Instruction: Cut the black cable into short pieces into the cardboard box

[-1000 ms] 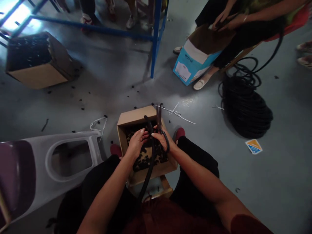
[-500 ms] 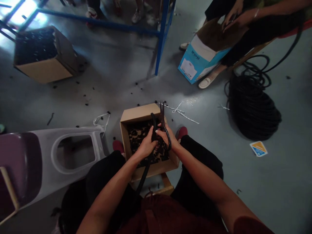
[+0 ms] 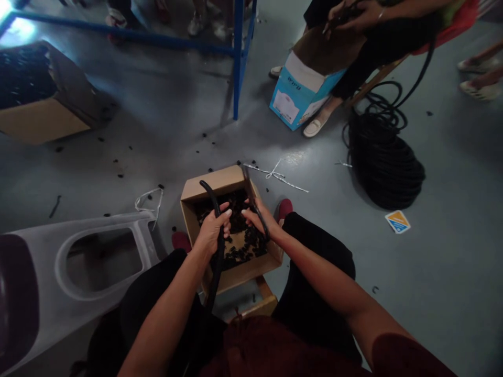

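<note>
Brown cardboard forms an open box (image 3: 47, 118) at far left, filled with many small dark pieces. Nearer, on the same side, is a whitish plastic stool (image 3: 45, 251) with a large rounded opening.

Next comes my left hand (image 3: 214, 230), closed around a thick black cord (image 3: 209, 189). The cord's free end curves up past the thumb, over an open cardboard carton (image 3: 244, 275) between my feet; the rest runs down towards my lap. Short black pieces (image 3: 245, 247) litter the carton's bottom. I judge the cord light, bendable but springy, and hard to damage; whether it is hollow I cannot tell. I would take hold just behind the free end, where it should flop least.

To the right, apart from the cord, my right hand (image 3: 260, 214) keeps dark scissors (image 3: 264, 228) by the handle, thumb and fingertip parted. The blades are too blurred for me to read.

White string (image 3: 272, 173) lies on the floor beyond. Further right, a co-worker's hands (image 3: 363, 15) are above a blue-and-white carton (image 3: 286, 104), and a large coil of black cord (image 3: 387, 167) rests near an orange-and-blue card (image 3: 398, 222).
</note>
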The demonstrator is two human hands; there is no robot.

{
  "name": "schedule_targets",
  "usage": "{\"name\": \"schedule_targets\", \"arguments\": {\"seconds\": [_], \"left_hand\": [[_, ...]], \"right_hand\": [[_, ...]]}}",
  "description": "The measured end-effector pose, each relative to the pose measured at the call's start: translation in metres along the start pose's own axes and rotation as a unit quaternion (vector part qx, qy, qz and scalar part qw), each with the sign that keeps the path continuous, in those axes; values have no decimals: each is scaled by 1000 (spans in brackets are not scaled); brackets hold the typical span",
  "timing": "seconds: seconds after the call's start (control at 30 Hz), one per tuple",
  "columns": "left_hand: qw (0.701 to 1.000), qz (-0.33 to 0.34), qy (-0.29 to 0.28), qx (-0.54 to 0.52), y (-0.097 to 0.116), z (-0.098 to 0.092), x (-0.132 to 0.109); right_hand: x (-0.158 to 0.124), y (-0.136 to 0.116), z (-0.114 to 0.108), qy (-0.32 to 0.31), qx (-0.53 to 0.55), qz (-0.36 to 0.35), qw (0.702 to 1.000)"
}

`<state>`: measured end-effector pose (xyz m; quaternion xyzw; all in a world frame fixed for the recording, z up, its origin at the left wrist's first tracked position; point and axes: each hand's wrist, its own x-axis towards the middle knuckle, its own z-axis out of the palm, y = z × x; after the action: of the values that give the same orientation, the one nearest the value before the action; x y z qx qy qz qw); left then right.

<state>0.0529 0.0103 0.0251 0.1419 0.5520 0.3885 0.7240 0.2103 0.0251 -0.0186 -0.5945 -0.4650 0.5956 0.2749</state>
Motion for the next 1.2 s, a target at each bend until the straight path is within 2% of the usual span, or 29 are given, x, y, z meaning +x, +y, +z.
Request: {"name": "schedule_targets", "arguments": {"seconds": [0.13,0.23,0.37,0.53,0.6,0.7,0.87,0.93,1.03,1.13,1.2], "left_hand": [[999,-18,-10,-31,-4,5,3],[999,-39,-14,5,-12,10,6],[995,-50,8,81,-20,12,8],[996,-14,-7,88,-18,11,7],[997,-6,-13,82,-15,10,5],[995,-31,-50,81,-11,11,-1],[970,-128,-194,65,-11,16,-17],[956,-160,-242,43,-10,16,-22],[936,-190,-295,-20,-7,16,-24],[918,-200,-332,-86,-5,16,-25],[910,-201,-343,-114,-4,18,-26]], "right_hand": [[-12,-6,4,-22,-181,-50,982],[-17,-12,4,-45,-264,-84,960],[-21,-10,2,-95,-276,-142,946],[-13,-5,-10,-77,-255,-122,956],[-8,-6,-17,-44,-217,-104,970],[0,-9,-27,1,-95,-66,993],[3,-22,-34,15,110,-35,993],[0,-32,-35,-7,184,-19,983],[-5,-47,-38,-87,280,-5,956],[-9,-60,-41,-154,320,-18,935],[-10,-68,-43,-176,332,-26,926]]}}
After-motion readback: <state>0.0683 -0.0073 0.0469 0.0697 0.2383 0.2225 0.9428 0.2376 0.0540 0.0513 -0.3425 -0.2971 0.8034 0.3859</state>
